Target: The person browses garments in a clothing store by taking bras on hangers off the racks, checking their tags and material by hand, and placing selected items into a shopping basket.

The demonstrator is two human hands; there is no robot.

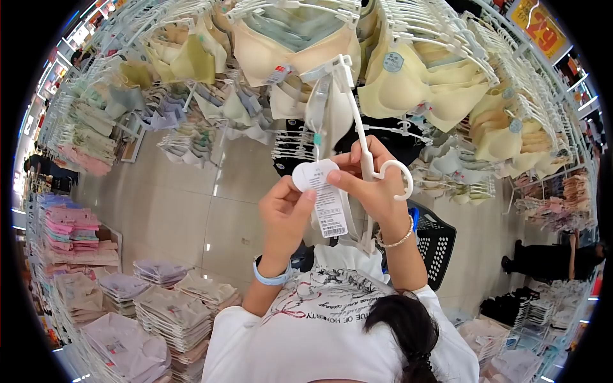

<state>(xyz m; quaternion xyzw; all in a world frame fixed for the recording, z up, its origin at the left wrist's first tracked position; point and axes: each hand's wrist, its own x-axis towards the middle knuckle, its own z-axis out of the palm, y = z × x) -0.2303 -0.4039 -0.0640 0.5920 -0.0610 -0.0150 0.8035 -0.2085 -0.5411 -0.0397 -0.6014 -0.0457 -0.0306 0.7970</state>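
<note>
My left hand (286,205), with a pale blue band on its wrist, pinches the left edge of a white paper tag (324,199) printed with small text and a barcode. My right hand (367,182), wearing a beaded bracelet, has its thumb on the tag's upper right part and its fingers round a white plastic hanger (359,121). The hanger's hook curls out to the right of that hand. From the hanger's clip end hangs a whitish bra (329,112), beside a clear strap with a small green piece. Both hands are in front of my white printed shirt.
Racks of bras on hangers (418,83) span the top and both sides. Folded garments (172,313) lie stacked at lower left. A black perforated basket (437,246) stands right of my right forearm. A person in black (543,260) is at the far right.
</note>
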